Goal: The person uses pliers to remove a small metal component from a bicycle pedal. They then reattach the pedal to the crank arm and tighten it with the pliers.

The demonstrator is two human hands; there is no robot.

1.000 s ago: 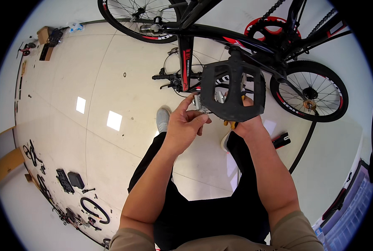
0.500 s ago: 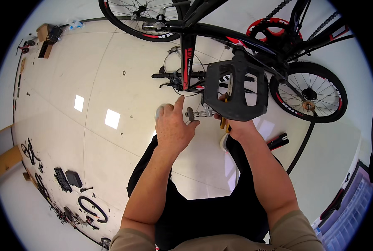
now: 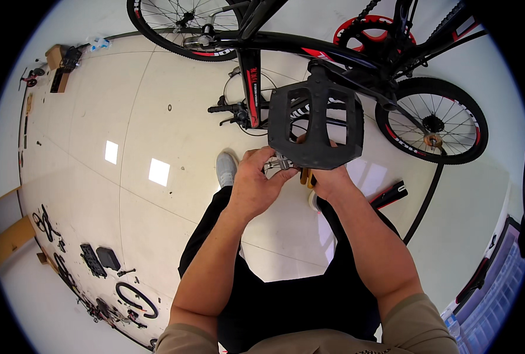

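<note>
A black platform pedal (image 3: 319, 127) fills the middle of the view, on the crank of a black and red bicycle (image 3: 280, 40). Just below the pedal's lower left corner, my left hand (image 3: 256, 186) pinches a small silver metal part (image 3: 281, 163) between thumb and fingers. My right hand (image 3: 331, 180) is closed around yellow-handled pliers (image 3: 306, 177) under the pedal. The pedal hides the jaws and most of the right fingers, so I cannot see what the jaws touch.
Two wheels, one at upper left (image 3: 186, 26) and one at right (image 3: 432, 121), flank the frame. A black and red part (image 3: 390, 194) lies on the floor at right. Tool cases (image 3: 100, 259), a tyre (image 3: 137, 300) and loose parts lie at lower left. A cardboard box (image 3: 56, 57) stands far left.
My left hand has moved right and closed on the silver part, its fingers open before. The pedal and bicycle appear shifted left and slightly up. My right hand keeps the pliers.
</note>
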